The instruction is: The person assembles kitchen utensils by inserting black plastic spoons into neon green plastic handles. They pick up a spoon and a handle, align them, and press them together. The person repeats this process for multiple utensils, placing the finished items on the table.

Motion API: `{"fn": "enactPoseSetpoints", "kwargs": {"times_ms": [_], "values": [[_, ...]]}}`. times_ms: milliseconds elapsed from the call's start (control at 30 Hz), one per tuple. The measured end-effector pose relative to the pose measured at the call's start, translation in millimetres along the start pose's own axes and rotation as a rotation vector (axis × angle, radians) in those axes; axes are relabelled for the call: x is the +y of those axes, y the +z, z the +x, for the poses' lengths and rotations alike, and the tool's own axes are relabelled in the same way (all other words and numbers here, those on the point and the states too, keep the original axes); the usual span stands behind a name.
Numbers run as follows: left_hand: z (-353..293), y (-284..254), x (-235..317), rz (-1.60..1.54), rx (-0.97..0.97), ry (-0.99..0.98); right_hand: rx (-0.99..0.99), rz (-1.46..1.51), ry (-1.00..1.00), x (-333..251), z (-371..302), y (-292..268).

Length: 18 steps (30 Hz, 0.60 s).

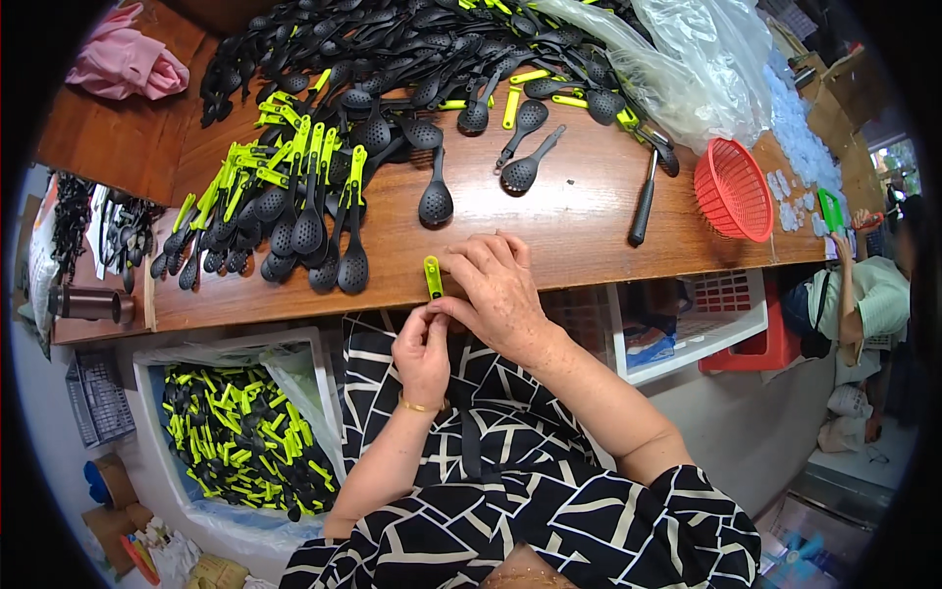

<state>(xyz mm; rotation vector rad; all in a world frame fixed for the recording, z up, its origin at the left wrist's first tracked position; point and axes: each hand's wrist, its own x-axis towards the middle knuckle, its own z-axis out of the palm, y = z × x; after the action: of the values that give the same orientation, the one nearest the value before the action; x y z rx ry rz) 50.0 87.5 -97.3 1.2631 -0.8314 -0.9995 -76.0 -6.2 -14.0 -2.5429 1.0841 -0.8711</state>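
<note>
A small lime-green handle (433,278) points upward between my two hands at the table's near edge. My left hand (422,361) pinches its lower end between thumb and fingertips. From the right, my right hand (498,297) bends over it, with the thumb at the handle's lower end and the fingers curled beside it; whatever lies under these fingers is hidden. Just beyond my hands lies a black slotted spoon (435,203). Two loose black spoon heads, one a slotted spoon (519,176), lie farther to the right.
Left on the table, black slotted spoons with lime-green handles (307,231) lie grouped. A heap of black utensils (392,49) fills the back. Rightward are a black-handled tool (643,206), a red basket (731,187) and clear plastic (706,59). A full crate (321,363) stands lower left.
</note>
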Motion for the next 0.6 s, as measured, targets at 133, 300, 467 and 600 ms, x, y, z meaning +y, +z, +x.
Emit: {"fn": "enactPoseSetpoints", "kwargs": {"times_ms": [133, 300, 467, 600], "values": [[7.7, -8.1, -16.6, 0.117, -0.013, 0.075, 0.023, -0.054, -0.103, 5.6, -6.3, 5.2], [0.2, -6.6, 31.6, -0.162, -0.143, -0.215, -0.205, 0.244, -0.032, 26.4, 22.8, -29.5], [-17.6, -12.3, 61.0, -0.365, -0.146, -0.416, 0.074, 0.219, 0.021, 109.5, 82.5, -62.0], [0.9, -9.1, 63.3, -0.501, -0.187, -0.504, 0.106, -0.148, 0.136, 217.1, 129.9, -55.4]]}}
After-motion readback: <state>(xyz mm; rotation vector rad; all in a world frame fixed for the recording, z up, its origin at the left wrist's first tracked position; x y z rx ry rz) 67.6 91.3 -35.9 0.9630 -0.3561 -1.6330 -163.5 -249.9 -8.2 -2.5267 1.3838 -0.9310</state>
